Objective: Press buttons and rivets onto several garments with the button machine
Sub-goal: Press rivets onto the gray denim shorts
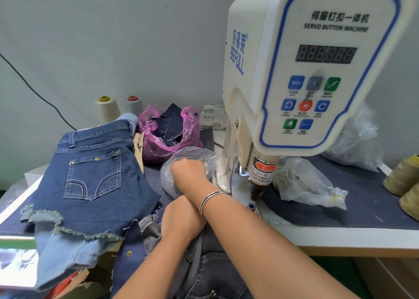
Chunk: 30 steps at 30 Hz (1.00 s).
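Evidently, the limp, slippery clear plastic bag (181, 160) is reached into by the right hand (188, 170), grip unseen; the left hand (181, 217), likewise hidden, rests on soft grey denim (204, 264).

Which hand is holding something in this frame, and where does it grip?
The right hand reaches into the clear bag at its mouth; its fingers are hidden. The left hand rests on the grey garment; grip unclear.

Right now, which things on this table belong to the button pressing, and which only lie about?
In the job: button machine, clear bag the right hand reaches into, grey garment under the left hand, denim shorts.
Lying about: pink bag of scraps, thread cones, tissue pack.
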Motion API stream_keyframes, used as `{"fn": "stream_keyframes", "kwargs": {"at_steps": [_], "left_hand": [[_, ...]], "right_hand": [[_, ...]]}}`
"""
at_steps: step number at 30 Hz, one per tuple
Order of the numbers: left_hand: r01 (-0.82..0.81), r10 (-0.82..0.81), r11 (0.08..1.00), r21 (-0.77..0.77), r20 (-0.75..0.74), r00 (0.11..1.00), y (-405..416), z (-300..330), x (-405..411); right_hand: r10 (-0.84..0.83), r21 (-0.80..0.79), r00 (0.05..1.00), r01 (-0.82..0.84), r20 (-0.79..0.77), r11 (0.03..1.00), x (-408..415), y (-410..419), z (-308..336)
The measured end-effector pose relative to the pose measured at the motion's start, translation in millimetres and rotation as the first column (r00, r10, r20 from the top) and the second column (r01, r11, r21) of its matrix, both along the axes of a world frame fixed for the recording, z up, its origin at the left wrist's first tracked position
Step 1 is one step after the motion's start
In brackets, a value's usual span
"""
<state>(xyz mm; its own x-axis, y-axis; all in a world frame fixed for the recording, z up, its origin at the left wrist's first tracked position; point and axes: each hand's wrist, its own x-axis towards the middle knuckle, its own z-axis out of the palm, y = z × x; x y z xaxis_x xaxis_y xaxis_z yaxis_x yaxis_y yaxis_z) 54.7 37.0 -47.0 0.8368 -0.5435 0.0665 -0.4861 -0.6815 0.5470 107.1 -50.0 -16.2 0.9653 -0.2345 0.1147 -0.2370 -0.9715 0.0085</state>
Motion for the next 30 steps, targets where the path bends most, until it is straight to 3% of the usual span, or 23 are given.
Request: {"fn": "stream_keyframes", "kwargs": {"at_steps": [10,15,18,23,27,30], "left_hand": [[-0.021,0.02,1.0,-0.023,-0.051,0.999,1,2,0],[-0.017,0.015,0.999,-0.037,-0.046,0.999,0,1,1],[0.009,-0.008,1.0,0.008,-0.015,1.0,0,1,0],[0.082,-0.088,0.995,0.053,0.131,0.987,-1,-5,4],[0.064,-0.06,0.998,-0.018,0.165,0.984,-6,-9,7],[0.065,-0.06,0.998,-0.02,0.182,0.981,-6,-12,7]], "right_hand": [[-0.027,-0.004,0.999,0.027,0.018,1.0,-1,-2,-2],[-0.086,0.157,0.994,0.074,0.072,0.985,-6,-4,2],[-0.188,0.396,0.952,0.08,0.242,0.915,-29,0,11],[-0.265,0.647,0.817,-0.163,0.512,0.745,-127,31,6],[-0.423,0.81,0.802,-0.126,0.423,0.572,-208,5,4],[-0.469,0.806,0.777,-0.081,0.419,0.586,-234,-29,6]]}}
